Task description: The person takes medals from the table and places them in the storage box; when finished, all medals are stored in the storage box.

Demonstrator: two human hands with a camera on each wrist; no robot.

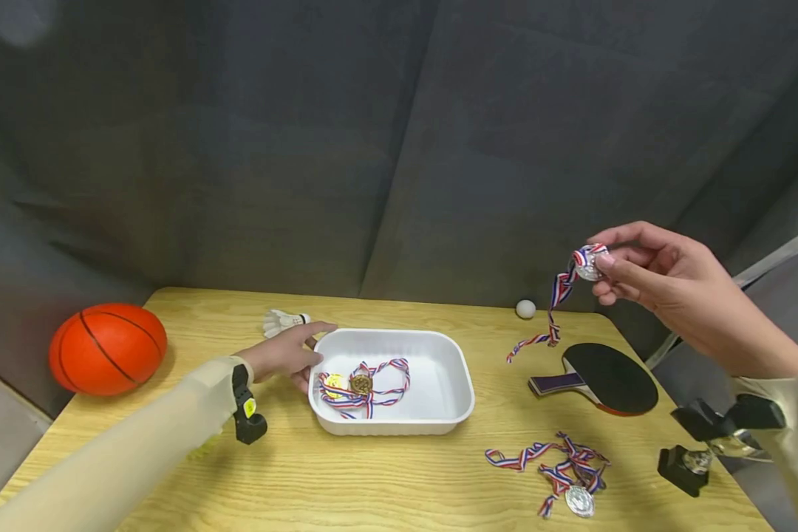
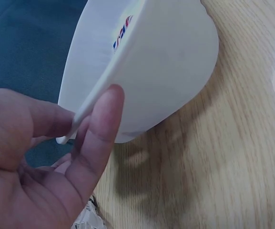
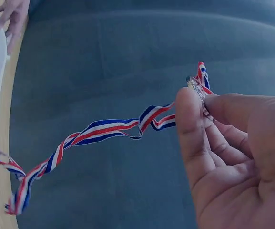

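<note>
My right hand (image 1: 612,267) is raised above the table's right side and pinches a silver medal (image 1: 588,263) between thumb and fingers. Its red, white and blue ribbon (image 1: 550,310) hangs down toward the table; the right wrist view shows the ribbon (image 3: 99,131) trailing left from my right hand (image 3: 197,98). My left hand (image 1: 299,355) holds the left rim of a white tray (image 1: 452,369), thumb and fingers on either side of the edge (image 2: 87,112). Two gold medals (image 1: 349,384) with ribbons lie in the tray.
An orange basketball (image 1: 106,349) sits at the table's left edge. A shuttlecock (image 1: 282,322) lies behind the tray, a white ball (image 1: 525,309) at the back. A table tennis paddle (image 1: 605,377) and more medals (image 1: 572,480) lie to the right, a small trophy (image 1: 691,462) at the right edge.
</note>
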